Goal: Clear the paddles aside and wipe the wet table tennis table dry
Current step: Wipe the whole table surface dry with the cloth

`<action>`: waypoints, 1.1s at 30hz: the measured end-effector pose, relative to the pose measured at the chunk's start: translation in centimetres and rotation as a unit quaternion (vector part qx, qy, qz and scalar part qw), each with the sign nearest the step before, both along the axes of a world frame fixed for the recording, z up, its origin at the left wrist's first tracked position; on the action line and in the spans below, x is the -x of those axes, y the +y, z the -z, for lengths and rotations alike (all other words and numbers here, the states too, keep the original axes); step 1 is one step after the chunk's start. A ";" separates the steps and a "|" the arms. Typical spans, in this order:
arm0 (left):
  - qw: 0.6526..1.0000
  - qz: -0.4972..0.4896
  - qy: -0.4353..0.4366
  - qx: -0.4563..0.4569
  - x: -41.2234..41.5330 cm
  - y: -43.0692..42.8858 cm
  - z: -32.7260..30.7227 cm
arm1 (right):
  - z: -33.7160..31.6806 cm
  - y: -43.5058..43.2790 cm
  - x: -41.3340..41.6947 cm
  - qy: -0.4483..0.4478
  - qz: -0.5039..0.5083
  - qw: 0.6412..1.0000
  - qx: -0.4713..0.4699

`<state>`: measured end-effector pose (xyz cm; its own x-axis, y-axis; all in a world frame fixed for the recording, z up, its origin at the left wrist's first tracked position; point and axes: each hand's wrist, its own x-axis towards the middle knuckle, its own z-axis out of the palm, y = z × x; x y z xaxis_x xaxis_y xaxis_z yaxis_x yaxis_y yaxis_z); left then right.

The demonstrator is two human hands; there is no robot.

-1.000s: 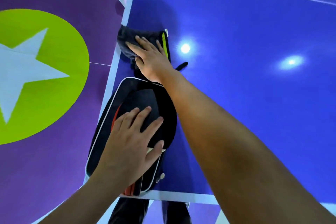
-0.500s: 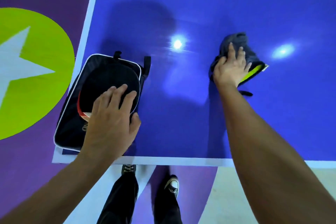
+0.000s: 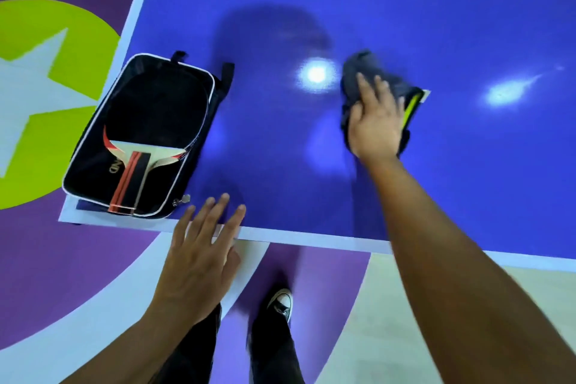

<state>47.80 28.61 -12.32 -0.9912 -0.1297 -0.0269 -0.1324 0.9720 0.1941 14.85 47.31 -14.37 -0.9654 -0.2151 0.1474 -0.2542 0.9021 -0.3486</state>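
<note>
left hand [image 3: 199, 265] off paddle [image 3: 152, 115] (now uncovered), fingers straight

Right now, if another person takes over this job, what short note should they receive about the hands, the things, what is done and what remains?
Left hand: open, fingers straight above the table's near edge, holding nothing.
Right hand: flat, pressing the dark cloth onto the table, mid-surface.
Paddle: lies in its open black case at the near left corner.
Done: paddle set aside.
Left: wipe the surface; which parts are already dry cannot be told.
</note>
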 end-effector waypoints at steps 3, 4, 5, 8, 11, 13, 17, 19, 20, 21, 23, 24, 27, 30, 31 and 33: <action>0.999 -0.028 0.032 -0.011 -0.6 0.0 0.2 | -0.8 6.9 1.6 -0.020 0.127 0.992 -0.005; 0.998 -0.041 0.035 -0.010 -1.1 -0.2 0.3 | -0.9 7.2 1.4 -0.031 0.162 0.986 -0.002; 0.998 -0.057 0.035 -0.011 -1.5 -0.5 0.4 | -1.0 6.3 0.7 -0.038 0.180 0.983 -0.001; 0.996 -0.084 0.020 -0.035 -3.0 -1.5 0.5 | -0.8 0.2 -3.3 -0.030 0.089 0.995 -0.015; 0.995 -0.083 -0.006 -0.046 -4.2 -2.7 0.5 | -0.3 -8.4 -10.5 0.003 -0.081 0.997 -0.005; 0.995 -0.090 -0.013 -0.050 -4.8 -2.9 0.4 | -0.2 -13.2 -15.9 0.009 -0.137 0.991 -0.006; 0.995 -0.085 -0.025 -0.050 -5.0 -2.8 0.5 | 0.1 -14.6 -18.3 -0.015 -0.165 0.986 0.001; 0.993 -0.092 -0.026 -0.064 -4.9 -2.6 0.7 | 0.3 -11.5 -16.6 0.001 -0.157 0.988 0.006; 0.993 -0.096 -0.026 -0.069 -4.9 -2.5 0.8 | 0.5 -9.2 -15.5 0.009 -0.137 0.991 0.005; 0.992 -0.098 -0.025 -0.071 -4.9 -2.3 0.8 | 0.6 -6.6 -14.3 0.011 -0.105 0.994 -0.001; 0.992 -0.098 -0.026 -0.074 -4.9 -2.2 0.6 | 0.7 -1.1 -11.8 0.003 -0.014 1.000 -0.007; 0.992 -0.096 -0.027 -0.076 -5.0 -2.3 0.4 | 0.5 1.2 -10.8 0.000 0.041 0.999 -0.006; 0.993 -0.086 -0.044 -0.075 -4.8 -3.0 -0.4 | -0.8 4.0 -8.5 -0.041 0.185 0.982 0.015; 0.993 -0.089 -0.021 -0.073 -5.3 -4.0 -0.9 | -1.2 -0.3 -10.5 -0.079 0.223 0.971 0.009; 0.993 -0.093 -0.009 -0.078 -5.6 -4.3 -0.9 | -1.0 -2.6 -12.3 -0.073 0.200 0.977 0.003; 0.992 -0.097 0.002 -0.082 -6.7 -5.3 -0.8 | -0.4 -8.0 -18.0 -0.028 0.115 0.993 0.007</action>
<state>54.48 23.27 -11.53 -0.9481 -0.3122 -0.0602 -0.3131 0.8837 0.3479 32.83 39.26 -13.92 -0.9956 0.0142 0.0931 -0.0213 0.9292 -0.3690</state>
